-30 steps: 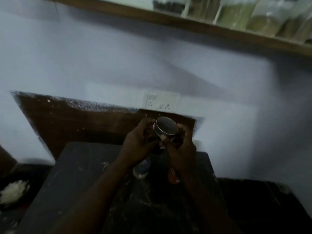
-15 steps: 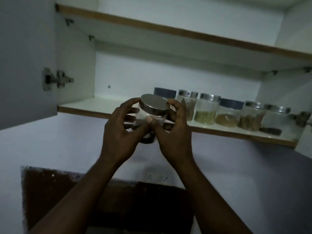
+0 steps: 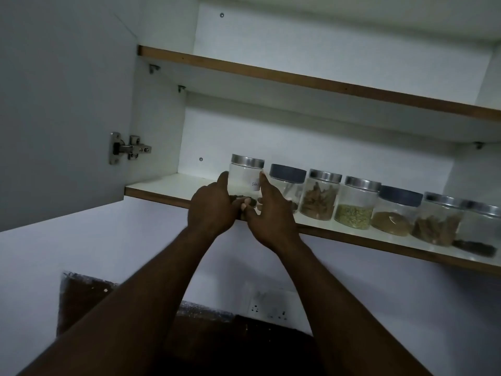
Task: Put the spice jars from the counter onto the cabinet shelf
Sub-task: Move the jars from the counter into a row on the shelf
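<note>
A clear spice jar (image 3: 244, 178) with a silver lid and a small white label stands on the lower cabinet shelf (image 3: 162, 189), at the left end of a row of jars. My left hand (image 3: 212, 206) cups its left side and my right hand (image 3: 271, 210) its right side, fingers on the glass. A little dark spice lies at its bottom. To its right stand several more jars: a dark-lidded jar (image 3: 287, 183), a jar of brown sticks (image 3: 320, 198), a jar of green seeds (image 3: 355, 206) and others further right.
The cabinet door (image 3: 62, 109) hangs open at the left, its hinge (image 3: 127, 148) showing. A second shelf (image 3: 311, 84) runs above. Bare shelf lies left of the held jar. A wall socket (image 3: 268, 303) sits below on the wall.
My hands have carried the jar up from over the counter and set it on the shelf at the left end of the row. The view has tilted up to the cabinet.
</note>
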`<act>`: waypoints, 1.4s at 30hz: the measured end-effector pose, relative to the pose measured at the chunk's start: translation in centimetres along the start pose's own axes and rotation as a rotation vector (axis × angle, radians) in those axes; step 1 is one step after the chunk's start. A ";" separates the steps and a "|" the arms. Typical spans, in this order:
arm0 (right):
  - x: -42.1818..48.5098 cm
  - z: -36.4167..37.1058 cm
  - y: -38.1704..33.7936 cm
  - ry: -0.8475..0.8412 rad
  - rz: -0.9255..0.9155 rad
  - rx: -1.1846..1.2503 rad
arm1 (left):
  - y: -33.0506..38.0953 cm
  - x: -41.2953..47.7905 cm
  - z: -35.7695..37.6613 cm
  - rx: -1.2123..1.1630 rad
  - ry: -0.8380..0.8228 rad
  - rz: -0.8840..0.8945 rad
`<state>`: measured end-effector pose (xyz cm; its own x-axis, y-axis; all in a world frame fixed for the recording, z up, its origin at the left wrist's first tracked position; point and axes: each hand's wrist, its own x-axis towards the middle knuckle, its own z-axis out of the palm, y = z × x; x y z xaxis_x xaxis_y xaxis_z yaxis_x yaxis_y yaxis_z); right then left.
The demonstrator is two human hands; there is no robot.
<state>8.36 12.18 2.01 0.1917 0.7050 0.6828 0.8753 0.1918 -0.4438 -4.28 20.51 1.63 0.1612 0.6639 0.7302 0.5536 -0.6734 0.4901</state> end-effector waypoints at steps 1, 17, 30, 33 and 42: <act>0.1 0.2 0.2 0.019 -0.002 -0.021 | -0.2 -0.1 0.4 0.007 0.021 0.011; 0.3 -0.8 -0.5 0.000 0.021 0.010 | 1.5 -0.7 0.9 0.234 0.015 -0.044; -19.3 5.2 8.2 -0.044 0.068 0.094 | -2.8 -20.9 7.9 -0.114 -0.165 0.037; -25.8 7.9 12.2 -0.253 0.204 0.014 | -6.5 -27.2 11.1 -0.041 -0.480 -0.043; -38.6 14.1 19.6 -0.700 0.705 -0.076 | -14.3 -40.8 18.4 0.031 -1.027 -0.417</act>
<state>11.85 -1.62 -41.20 0.3950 0.8894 -0.2301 0.6929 -0.4529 -0.5610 -3.69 8.98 -43.96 0.5505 0.8003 -0.2376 0.7397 -0.3357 0.5833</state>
